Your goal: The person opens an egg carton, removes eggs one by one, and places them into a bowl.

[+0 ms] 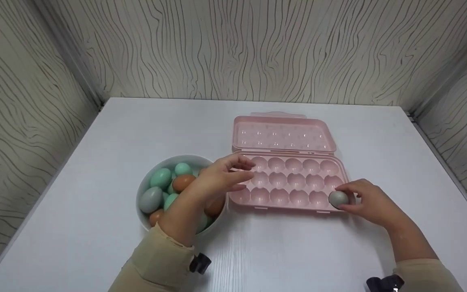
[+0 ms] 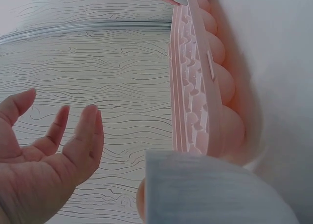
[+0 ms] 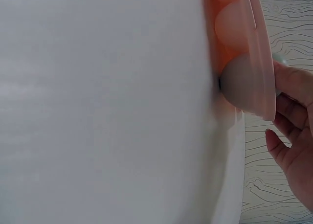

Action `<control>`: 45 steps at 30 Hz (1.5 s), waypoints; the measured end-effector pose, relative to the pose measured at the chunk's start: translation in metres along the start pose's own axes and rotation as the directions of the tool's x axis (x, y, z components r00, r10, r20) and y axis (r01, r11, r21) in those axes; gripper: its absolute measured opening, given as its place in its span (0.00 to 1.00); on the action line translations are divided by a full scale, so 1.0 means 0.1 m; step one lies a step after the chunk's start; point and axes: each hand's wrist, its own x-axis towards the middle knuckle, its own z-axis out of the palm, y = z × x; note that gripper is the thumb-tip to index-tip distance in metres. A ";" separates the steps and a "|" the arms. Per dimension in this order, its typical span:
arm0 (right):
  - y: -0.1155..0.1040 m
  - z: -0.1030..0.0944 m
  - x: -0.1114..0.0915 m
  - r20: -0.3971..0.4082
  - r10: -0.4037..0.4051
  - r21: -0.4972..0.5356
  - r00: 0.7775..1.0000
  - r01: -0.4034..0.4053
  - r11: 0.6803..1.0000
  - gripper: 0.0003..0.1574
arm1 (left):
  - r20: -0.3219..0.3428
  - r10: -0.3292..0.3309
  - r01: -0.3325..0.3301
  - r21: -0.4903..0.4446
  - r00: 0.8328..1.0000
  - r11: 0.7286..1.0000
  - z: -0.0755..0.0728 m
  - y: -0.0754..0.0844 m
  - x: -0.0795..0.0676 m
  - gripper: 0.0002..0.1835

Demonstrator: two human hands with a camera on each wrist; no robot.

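Grey egg (image 1: 338, 198): pinched by right hand (image 1: 369, 202) at pink plastic egg tray (image 1: 294, 182) corner cup; may roll off rim if released off-centre. Left hand (image 1: 221, 178): fingers relaxed, empty.

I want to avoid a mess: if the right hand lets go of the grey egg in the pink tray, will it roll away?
Probably not: the grey egg sits in a corner cup of the pink tray, which should cradle it. Its smooth, rounded shell would likely roll on the bare table. The right hand touches it lightly, suggesting little weight.

Soft, even, bright light, faint shadows; head view sharp with bowed edges, wrist views blurred close up.
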 end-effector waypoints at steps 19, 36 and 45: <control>0.05 -0.11 -0.04 -0.080 0.044 0.201 0.996 -0.027 0.979 0.26 | 0.010 -0.017 0.016 0.015 1.000 1.000 0.01 -0.02 -0.01 0.16; -0.18 -0.30 0.09 -0.140 -0.080 0.394 0.987 0.130 0.910 0.25 | 0.033 -0.004 0.005 -0.022 0.999 1.000 0.03 -0.01 0.00 0.15; -0.55 -0.30 0.29 -0.138 -0.120 0.537 0.983 0.176 0.825 0.24 | 0.045 0.017 -0.016 -0.024 0.999 1.000 0.10 -0.02 0.03 0.15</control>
